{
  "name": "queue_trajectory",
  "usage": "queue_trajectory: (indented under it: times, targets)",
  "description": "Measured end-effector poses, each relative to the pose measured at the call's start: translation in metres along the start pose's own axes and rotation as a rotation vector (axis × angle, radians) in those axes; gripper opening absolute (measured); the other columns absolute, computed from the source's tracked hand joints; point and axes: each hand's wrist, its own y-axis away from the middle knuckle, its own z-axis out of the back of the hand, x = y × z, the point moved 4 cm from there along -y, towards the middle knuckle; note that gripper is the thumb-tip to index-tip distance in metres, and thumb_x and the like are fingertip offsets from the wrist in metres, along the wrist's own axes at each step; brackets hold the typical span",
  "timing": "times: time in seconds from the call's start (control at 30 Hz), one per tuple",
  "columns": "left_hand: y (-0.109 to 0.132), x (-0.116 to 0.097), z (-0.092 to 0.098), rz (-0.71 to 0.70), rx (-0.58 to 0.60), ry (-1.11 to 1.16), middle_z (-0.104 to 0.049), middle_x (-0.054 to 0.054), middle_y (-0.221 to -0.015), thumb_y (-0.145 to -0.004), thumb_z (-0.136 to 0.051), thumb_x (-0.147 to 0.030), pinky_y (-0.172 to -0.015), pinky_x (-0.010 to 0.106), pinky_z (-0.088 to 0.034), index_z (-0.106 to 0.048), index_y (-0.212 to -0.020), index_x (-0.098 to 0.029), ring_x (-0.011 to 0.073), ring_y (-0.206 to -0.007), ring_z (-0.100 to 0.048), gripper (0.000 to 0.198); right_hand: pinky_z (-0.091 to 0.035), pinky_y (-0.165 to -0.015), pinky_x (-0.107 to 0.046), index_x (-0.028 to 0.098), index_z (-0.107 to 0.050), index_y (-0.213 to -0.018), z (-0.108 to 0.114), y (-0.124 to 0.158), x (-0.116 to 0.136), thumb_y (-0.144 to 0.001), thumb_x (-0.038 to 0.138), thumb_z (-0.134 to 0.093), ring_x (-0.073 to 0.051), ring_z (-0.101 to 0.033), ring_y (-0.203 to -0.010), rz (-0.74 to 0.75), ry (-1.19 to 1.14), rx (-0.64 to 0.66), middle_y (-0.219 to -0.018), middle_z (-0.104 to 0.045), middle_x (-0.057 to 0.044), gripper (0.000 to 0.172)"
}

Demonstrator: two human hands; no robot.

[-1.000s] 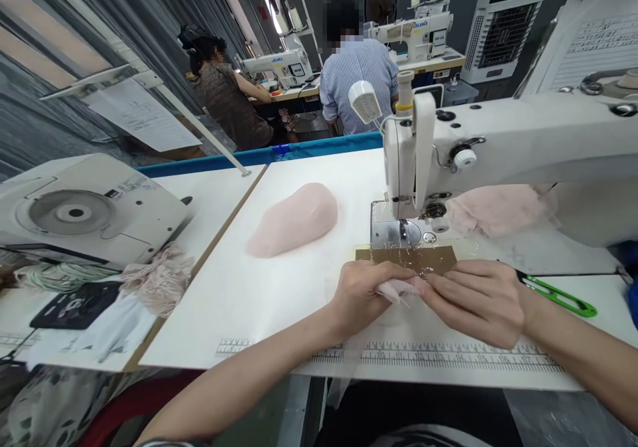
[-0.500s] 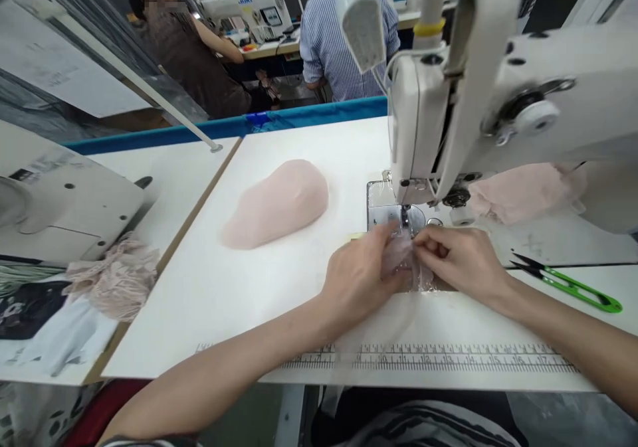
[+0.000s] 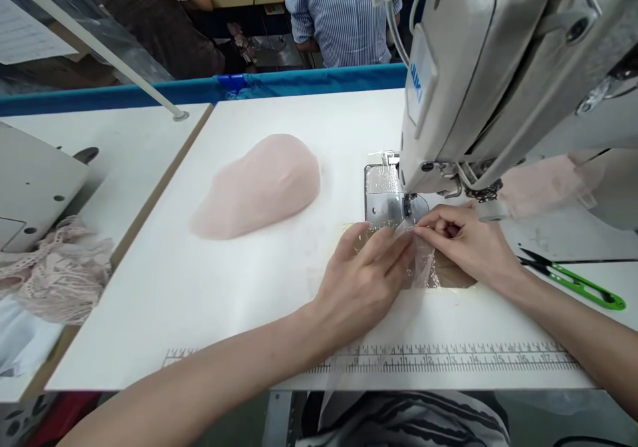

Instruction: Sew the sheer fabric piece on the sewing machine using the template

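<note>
My left hand (image 3: 366, 277) lies on a thin, sheer pink fabric piece (image 3: 419, 268) just in front of the needle plate (image 3: 383, 198), fingers pressing it flat. My right hand (image 3: 466, 241) pinches the same fabric's edge close to the presser foot (image 3: 409, 204) of the white sewing machine (image 3: 478, 82). The fabric trails down toward the table's front edge over the printed ruler (image 3: 448, 360). A brown patch on the table lies under the fabric.
A pile of pale pink fabric (image 3: 259, 184) sits on the white table (image 3: 199, 287) to the left. Green thread snips (image 3: 573, 277) lie at right. Pink lace (image 3: 60, 274) rests at far left. More pink fabric (image 3: 543, 184) lies behind the machine. Two people sit at machines beyond.
My head has leaned in closer over the machine. Both hands moved the small pink piece forward from the brown patch up to the presser foot.
</note>
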Motion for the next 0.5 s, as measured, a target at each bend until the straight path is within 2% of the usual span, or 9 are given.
queue_trajectory:
  times: [0.13,0.3,0.5]
  targets:
    - [-0.004,0.007,-0.001,0.036,0.000,0.070,-0.061,0.003,-0.122,-0.094,-0.048,-0.019,-0.100,0.045,-0.031,-0.061,-0.117,-0.019,0.0220,-0.118,-0.049,0.026,-0.042,-0.074,-0.034,0.020,-0.068,-0.089,0.003,0.003,0.005,-0.088,0.028,-0.058,-0.015,-0.052,-0.057,0.185,0.109,-0.058,-0.059,-0.058,0.002,0.013]
    - [-0.008,0.014,-0.004,0.040,0.017,0.126,-0.059,0.006,-0.124,-0.095,-0.046,-0.021,-0.103,0.047,-0.029,-0.062,-0.116,-0.019,0.0227,-0.119,-0.048,0.027,-0.038,-0.070,-0.032,0.020,-0.069,-0.103,0.006,0.014,0.015,-0.091,0.016,-0.048,-0.015,-0.060,-0.067,0.456,0.367,-0.072,-0.075,-0.069,-0.001,0.024]
    - [-0.010,0.024,-0.008,0.082,0.050,0.196,-0.059,0.004,-0.125,-0.095,-0.046,-0.025,-0.107,0.051,-0.024,-0.063,-0.115,-0.025,0.0228,-0.122,-0.047,0.026,-0.035,-0.069,-0.034,0.014,-0.066,-0.111,0.007,0.020,0.018,-0.091,0.016,-0.047,-0.017,-0.061,-0.070,0.539,0.524,-0.068,-0.077,-0.069,-0.003,0.027]
